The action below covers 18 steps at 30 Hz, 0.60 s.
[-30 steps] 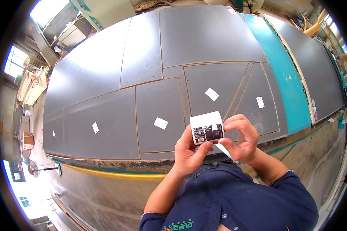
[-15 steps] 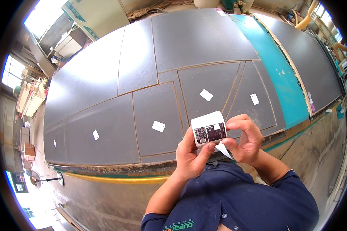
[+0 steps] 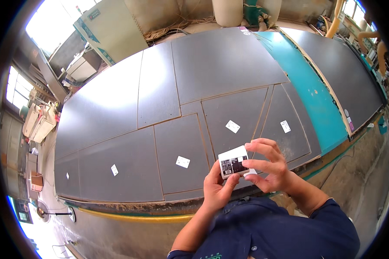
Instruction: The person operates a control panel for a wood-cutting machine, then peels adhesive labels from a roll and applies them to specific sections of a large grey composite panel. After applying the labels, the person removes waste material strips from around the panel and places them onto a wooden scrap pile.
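A roll of labels is held above the near edge of a dark grey cut panel. Its outward side carries a black-and-white printed label, and a white tail of backing shows by the right thumb. My left hand is closed round the roll's left end, thumb on the printed side. At the right end, my right hand has its fingers curved over the roll's edge and onto the label face, with the thumb below. White labels lie on several cut pieces, among them one label beyond the roll and another label left of it.
A teal strip of table separates this panel from a second dark panel on the right. Yellow edging runs along the table's near side. A pale cabinet stands at the far left, and a yellow hose hangs far right.
The view has tilted up, so the panel sits lower in it. My right fingers have spread from a pinch and now reach over the roll's printed face; the left hand keeps its hold.
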Motion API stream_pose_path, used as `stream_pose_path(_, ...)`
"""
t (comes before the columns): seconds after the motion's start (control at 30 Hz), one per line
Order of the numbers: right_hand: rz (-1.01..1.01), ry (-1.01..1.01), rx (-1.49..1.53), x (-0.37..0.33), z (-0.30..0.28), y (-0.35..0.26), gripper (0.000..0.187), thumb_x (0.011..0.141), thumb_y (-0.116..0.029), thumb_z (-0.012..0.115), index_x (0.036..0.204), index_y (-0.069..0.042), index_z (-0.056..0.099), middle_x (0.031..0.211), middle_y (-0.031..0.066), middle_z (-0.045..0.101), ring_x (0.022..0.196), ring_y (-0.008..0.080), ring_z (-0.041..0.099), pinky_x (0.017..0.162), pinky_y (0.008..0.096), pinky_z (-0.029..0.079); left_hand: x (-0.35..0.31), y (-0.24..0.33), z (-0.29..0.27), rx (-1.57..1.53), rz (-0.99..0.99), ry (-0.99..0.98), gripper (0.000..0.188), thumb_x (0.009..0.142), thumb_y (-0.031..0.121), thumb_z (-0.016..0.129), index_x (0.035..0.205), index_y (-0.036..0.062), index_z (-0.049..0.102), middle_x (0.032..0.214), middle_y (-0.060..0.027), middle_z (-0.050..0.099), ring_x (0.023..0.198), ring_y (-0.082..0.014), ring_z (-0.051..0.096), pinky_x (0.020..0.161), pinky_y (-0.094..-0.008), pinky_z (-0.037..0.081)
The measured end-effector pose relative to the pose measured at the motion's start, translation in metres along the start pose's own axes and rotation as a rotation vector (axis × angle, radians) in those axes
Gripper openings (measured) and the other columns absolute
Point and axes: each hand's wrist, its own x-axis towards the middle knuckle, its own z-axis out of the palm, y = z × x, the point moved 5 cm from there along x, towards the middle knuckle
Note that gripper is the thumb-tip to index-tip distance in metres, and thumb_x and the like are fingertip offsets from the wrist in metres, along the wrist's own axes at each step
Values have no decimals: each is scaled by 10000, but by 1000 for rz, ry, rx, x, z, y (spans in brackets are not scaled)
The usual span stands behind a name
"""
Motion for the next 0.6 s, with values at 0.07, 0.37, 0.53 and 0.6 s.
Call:
stream_pose_path(0.07, 2, -2, 15, 0, -2, 3, 346, 663, -139, 744, 993, -94, 650, 1192, 134, 539, 1077, 318, 497, 883, 391, 442, 3, 1, -1, 26, 25, 22, 396, 878, 70, 589, 1231, -32, 442, 1013, -47, 595, 882, -92, 570, 743, -220, 465)
stream_pose_path(0.37, 87, 101, 30, 9, -12, 33, 349, 652, -112, 749, 981, -69, 640, 1175, 144, 548, 1070, 314, 507, 895, 403, 420, 28, -3, -16, 109, 36, 114, 323, 880, 85, 578, 1164, -31, 477, 967, -93, 623, 838, -139, 612, 681, -245, 506)
stream_pose_path(0.53, 95, 89, 77, 20, -2, 52, 359, 648, -109, 751, 986, -65, 637, 1168, 141, 555, 1063, 317, 513, 897, 399, 419, 42, -11, -22, 56, -19, 112, 357, 876, 87, 604, 1187, -29, 472, 989, -36, 592, 855, -80, 544, 759, -217, 441)
stream_pose_path(0.6, 96, 78, 97, 25, 5, 61, 361, 647, -108, 750, 987, -64, 636, 1165, 140, 558, 1060, 317, 515, 895, 396, 422, 49, -13, -26, 44, -21, 133, 361, 875, 86, 604, 1190, -30, 471, 1009, -43, 590, 890, -91, 547, 790, -228, 437)
